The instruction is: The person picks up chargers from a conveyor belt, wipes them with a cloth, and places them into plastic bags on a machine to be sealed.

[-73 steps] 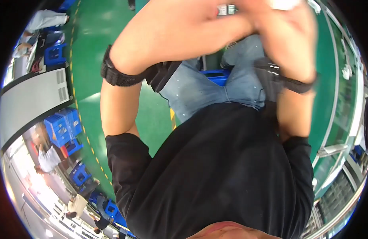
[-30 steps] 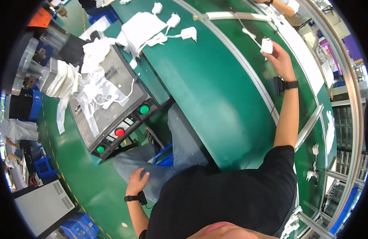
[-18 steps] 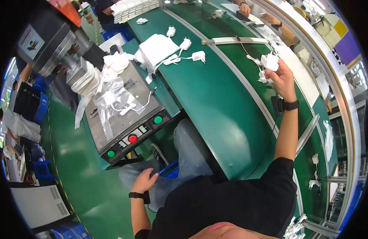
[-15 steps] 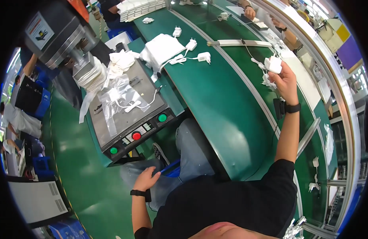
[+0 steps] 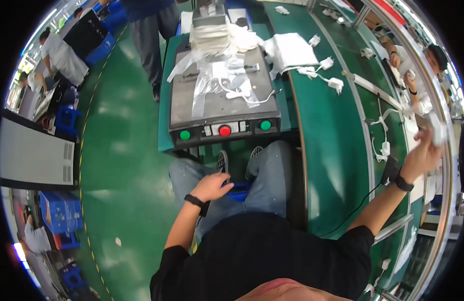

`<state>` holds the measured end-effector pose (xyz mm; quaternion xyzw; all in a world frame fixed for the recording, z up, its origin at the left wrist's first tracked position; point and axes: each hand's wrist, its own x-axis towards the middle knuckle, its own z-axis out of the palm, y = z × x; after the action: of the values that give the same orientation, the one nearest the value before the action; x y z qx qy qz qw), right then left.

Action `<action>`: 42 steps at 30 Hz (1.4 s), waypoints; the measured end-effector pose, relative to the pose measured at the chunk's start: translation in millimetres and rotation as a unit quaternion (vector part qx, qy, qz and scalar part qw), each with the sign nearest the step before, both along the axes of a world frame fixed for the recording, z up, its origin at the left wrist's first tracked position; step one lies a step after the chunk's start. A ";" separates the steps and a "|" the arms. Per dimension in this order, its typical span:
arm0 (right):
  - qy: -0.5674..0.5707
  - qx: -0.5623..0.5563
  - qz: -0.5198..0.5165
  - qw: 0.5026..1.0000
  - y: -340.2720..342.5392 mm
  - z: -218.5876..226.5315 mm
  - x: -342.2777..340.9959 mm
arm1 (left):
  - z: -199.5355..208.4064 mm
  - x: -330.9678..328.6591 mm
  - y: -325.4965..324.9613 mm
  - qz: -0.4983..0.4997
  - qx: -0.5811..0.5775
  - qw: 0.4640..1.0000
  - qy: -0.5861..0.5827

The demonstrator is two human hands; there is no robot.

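Note:
My right hand (image 5: 421, 158) reaches far out to the right, its fingers closed around a white power adapter (image 5: 436, 129) smeared by motion. It is close to the metal frame at the right. My left hand (image 5: 212, 186) hovers over my lap with thumb and fingers apart, holding nothing. In front of me is a dark press table (image 5: 187, 108); clear plastic film (image 5: 204, 88) and a white cable (image 5: 237, 94) lie on it. Below the press head stands a stack of whitish bags or sheets (image 5: 210, 39).
Two green buttons (image 5: 185, 135) flank a red one (image 5: 225, 131) on the table's front. Right of it, a green bench (image 5: 325, 150) bears a white bag (image 5: 292, 50) and white chargers (image 5: 335, 85). More chargers (image 5: 386, 148) lie beyond a rail. A person (image 5: 154, 40) stands behind.
The view has swung, so the press table now appears more central and straight. My right hand, with the adapter, has moved outward to the right. My left hand stays over my lap.

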<state>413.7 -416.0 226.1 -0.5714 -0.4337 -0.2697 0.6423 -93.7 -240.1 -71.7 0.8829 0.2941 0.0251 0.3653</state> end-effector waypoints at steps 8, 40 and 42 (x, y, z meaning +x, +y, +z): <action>0.049 -0.352 0.317 0.879 103.4 -36.6 -120.7 | 115.2 95.9 35.3 0.092 -0.028 0.882 -0.461; 0.163 -0.330 0.402 0.838 458.6 -136.8 -56.5 | 99.8 247.8 252.7 0.238 0.015 0.899 -0.369; 0.179 -0.313 0.446 0.819 455.7 -136.6 -56.1 | 98.8 255.1 257.4 0.264 0.061 0.895 -0.355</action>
<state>357.6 39.7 89.5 -0.5245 -0.5793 0.3036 0.5451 161.4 17.3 27.1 0.7257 0.3651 0.4498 0.3711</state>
